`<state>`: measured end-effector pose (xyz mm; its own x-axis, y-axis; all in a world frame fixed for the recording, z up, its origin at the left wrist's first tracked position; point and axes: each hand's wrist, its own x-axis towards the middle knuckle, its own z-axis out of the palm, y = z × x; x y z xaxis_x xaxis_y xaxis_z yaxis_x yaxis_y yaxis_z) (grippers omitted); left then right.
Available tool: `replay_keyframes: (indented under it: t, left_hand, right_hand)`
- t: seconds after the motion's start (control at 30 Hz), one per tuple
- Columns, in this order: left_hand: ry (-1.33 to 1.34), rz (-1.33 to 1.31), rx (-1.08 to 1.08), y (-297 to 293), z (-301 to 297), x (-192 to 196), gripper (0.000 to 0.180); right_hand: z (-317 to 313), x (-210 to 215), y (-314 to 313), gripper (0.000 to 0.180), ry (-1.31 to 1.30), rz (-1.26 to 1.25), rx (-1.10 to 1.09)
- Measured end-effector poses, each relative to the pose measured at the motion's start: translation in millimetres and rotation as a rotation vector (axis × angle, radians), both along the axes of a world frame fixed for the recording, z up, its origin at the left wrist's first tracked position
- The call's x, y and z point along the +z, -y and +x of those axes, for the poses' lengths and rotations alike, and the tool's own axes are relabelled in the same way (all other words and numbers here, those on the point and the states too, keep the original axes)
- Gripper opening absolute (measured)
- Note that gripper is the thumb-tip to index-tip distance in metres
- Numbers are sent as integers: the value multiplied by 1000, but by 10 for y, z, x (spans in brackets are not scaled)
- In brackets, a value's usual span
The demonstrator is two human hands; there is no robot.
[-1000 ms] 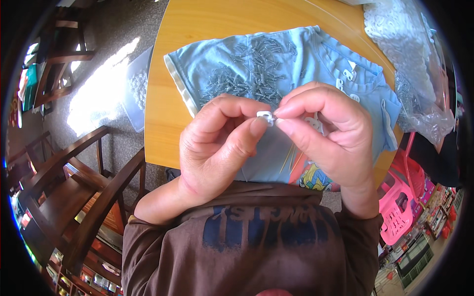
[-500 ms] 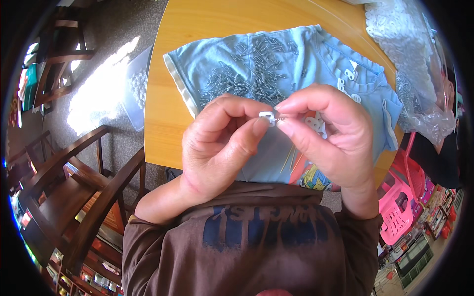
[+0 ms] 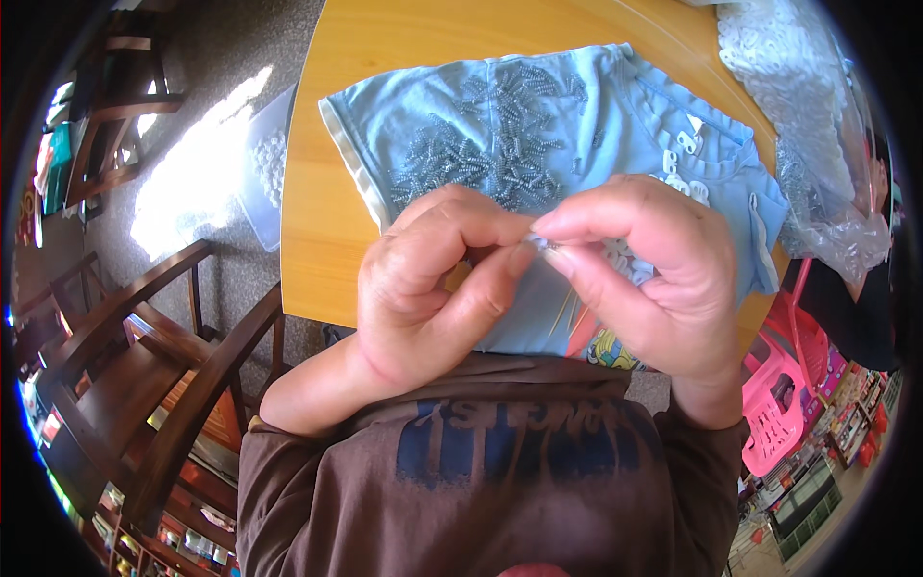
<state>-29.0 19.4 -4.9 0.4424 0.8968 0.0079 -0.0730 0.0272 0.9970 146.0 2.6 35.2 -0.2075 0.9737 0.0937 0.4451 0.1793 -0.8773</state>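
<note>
My left hand and my right hand meet fingertip to fingertip above a light blue T-shirt spread on the table. Thumb and forefinger of the left pinch a small white plastic piece, mostly covered by fingers. The right pinches a small ridged metal piece, a screw or spring by its look, against it; its tip is hardly visible. A heap of similar grey metal pieces lies on the shirt beyond my hands. Several white plastic pieces lie around and behind my right hand. Thin yellowish sticks show below the fingertips.
The shirt lies on a yellow wooden table. Clear bags of white pieces and metal pieces sit at the right. Left are a wooden chair and a clear bag. A pink plastic basket stands lower right.
My fingertips have closed together over the white plastic piece, which now shows less. The right hand has shifted slightly right and the shirt's right side has moved a little.
</note>
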Motion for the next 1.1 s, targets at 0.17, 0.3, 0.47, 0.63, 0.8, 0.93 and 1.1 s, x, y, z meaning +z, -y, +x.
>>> replay_keyframes:
  t: [0.17,0.3,0.47,0.63,0.8,0.93,1.1]
  left_hand:
    - [-35,-14,-3,17,1,-11,9]
    - [104,-255,-34,38,-17,17,8]
    - [223,-314,-64,48,16,1,12]
    - [251,-381,-11,74,21,11,14]
    - [261,-304,71,118,26,-10,13]
    - [182,-301,71,144,61,-25,13]
    - [132,-304,74,155,111,-52,13]
  right_hand:
    - [11,-12,-1,20,-15,-30,6]
    - [41,-40,21,21,-177,-150,0]
    - [19,4,87,29,-288,-276,-40]
    - [165,33,206,30,-229,-309,-92]
    - [455,45,430,21,-177,-215,-251]
    - [621,-1,645,12,47,-136,-356]
    - [720,-170,844,11,196,44,-367]
